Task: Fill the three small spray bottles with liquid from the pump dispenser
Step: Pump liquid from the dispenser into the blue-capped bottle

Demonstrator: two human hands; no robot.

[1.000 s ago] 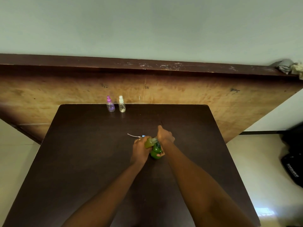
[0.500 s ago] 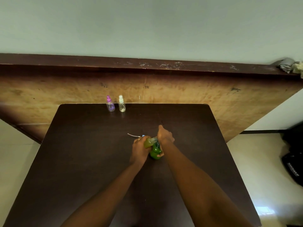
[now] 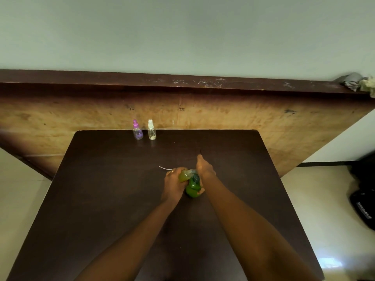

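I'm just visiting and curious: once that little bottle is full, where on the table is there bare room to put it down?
Bare stretches of the table: left of the left hand, right of the right hand, and the far right edge beside the white-capped bottle. It is crowded at the centre, where both hands grip the small bottle against the green pump dispenser, with a thin white tube lying just behind.

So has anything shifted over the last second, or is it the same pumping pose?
Nothing visibly changed. The left hand still holds the small bottle at the green pump dispenser, the right hand still on its pump. The purple-capped bottle and white-capped bottle stayed at the table's far edge.
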